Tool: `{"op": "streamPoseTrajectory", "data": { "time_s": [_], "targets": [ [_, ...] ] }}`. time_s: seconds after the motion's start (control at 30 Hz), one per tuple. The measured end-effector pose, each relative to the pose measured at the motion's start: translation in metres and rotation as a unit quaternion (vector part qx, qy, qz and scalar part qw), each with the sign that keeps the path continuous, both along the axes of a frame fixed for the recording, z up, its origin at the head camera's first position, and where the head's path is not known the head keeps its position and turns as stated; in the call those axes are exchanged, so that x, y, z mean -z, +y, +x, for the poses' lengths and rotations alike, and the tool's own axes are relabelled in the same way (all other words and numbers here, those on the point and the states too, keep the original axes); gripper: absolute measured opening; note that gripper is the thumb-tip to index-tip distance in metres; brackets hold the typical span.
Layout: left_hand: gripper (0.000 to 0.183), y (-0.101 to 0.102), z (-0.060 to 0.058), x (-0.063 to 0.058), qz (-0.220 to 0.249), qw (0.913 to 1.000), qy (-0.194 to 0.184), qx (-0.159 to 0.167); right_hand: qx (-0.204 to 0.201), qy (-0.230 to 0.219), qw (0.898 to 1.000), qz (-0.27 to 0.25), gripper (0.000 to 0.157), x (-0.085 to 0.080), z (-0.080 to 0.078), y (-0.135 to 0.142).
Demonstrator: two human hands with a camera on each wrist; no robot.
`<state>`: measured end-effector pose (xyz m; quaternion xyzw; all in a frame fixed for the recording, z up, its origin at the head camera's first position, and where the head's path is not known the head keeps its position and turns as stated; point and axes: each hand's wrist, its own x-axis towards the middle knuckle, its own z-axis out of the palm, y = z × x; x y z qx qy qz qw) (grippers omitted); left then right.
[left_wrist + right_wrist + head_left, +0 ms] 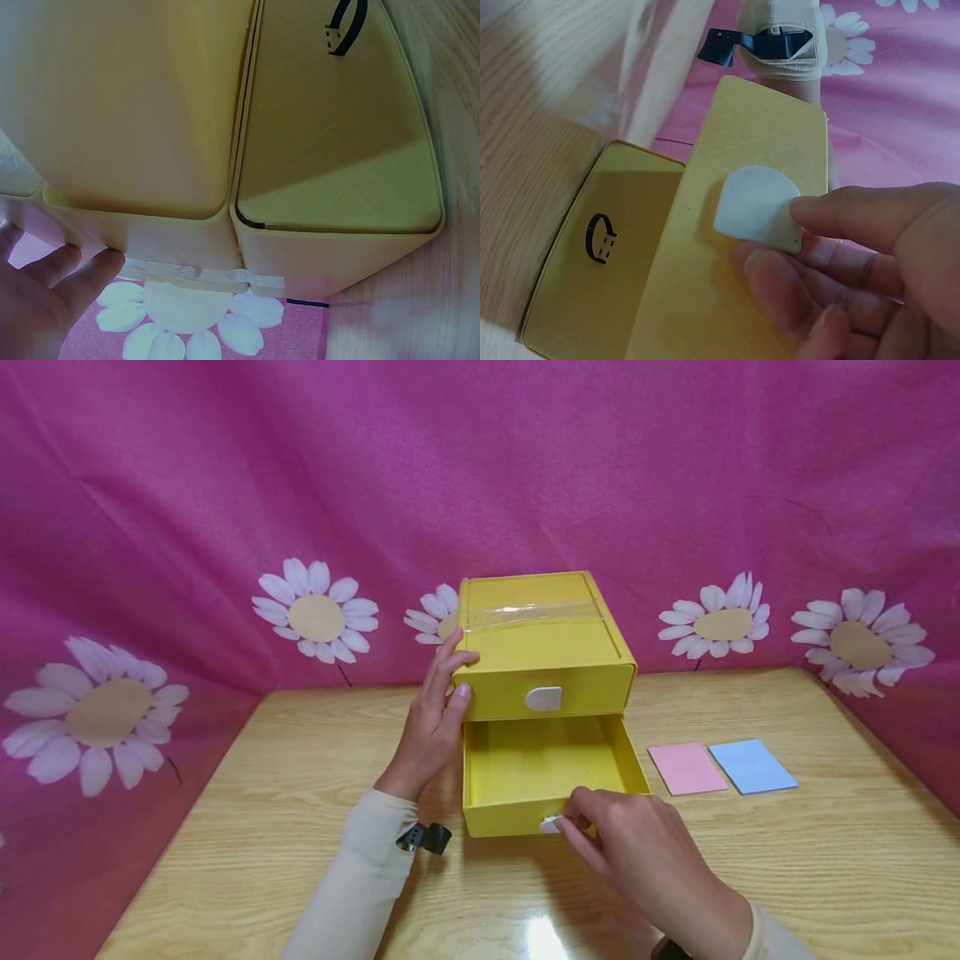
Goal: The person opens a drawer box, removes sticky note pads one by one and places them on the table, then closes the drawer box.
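A yellow chest of drawers [540, 647] has its top drawer closed and the drawer below it pulled out. That pulled-out drawer [556, 756] shows a bare inside. My right hand [645, 835] pinches its white tab [757, 206] between thumb and fingers. My left hand [431, 718] rests against the chest's upper left side, thumb at the front corner; in the left wrist view its fairly straight fingers touch the side. A lower closed drawer [352, 142], hidden in the head view, bears a black curved mark [600, 238] where no white tab shows.
Right of the chest, a pink square pad [687, 768] and a blue square pad [753, 767] lie side by side on the wooden table [300, 777]. Clear tape [532, 612] crosses the chest's top. A pink cloth [525, 460] with white flowers hangs behind.
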<state>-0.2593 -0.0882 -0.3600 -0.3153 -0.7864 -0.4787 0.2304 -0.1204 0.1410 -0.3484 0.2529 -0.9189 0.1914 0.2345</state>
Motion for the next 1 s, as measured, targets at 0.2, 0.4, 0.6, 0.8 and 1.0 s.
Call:
{"op": "streamPoseTrajectory", "data": {
  "time_s": [0.2, 0.4, 0.6, 0.8, 1.0],
  "targets": [
    [0.038, -0.001, 0.0, 0.001, 0.003, 1.0, 0.001, 0.001, 0.0, 0.016, 1.0, 0.001, 0.02, 0.003, -0.003, -0.001],
    [0.038, 0.0, 0.0, 0.001, 0.003, 1.0, 0.003, 0.003, 0.009, 0.017, 1.0, -0.005, 0.02, 0.005, -0.005, -0.002],
    [0.038, 0.0, 0.0, -0.001, 0.001, 1.0, 0.002, 0.0, 0.006, 0.03, 0.999, -0.014, 0.022, 0.007, -0.007, -0.004],
    [0.037, 0.002, 0.008, -0.01, 0.008, 0.9999, -0.013, 0.002, 0.004, 0.03, 0.999, -0.021, 0.023, 0.007, -0.011, -0.005],
    [0.035, 0.006, 0.028, -0.029, 0.01, 0.9996, -0.024, 0.007, 0.005, 0.021, 0.999, -0.026, 0.023, 0.008, -0.013, -0.006]
  ]
}}
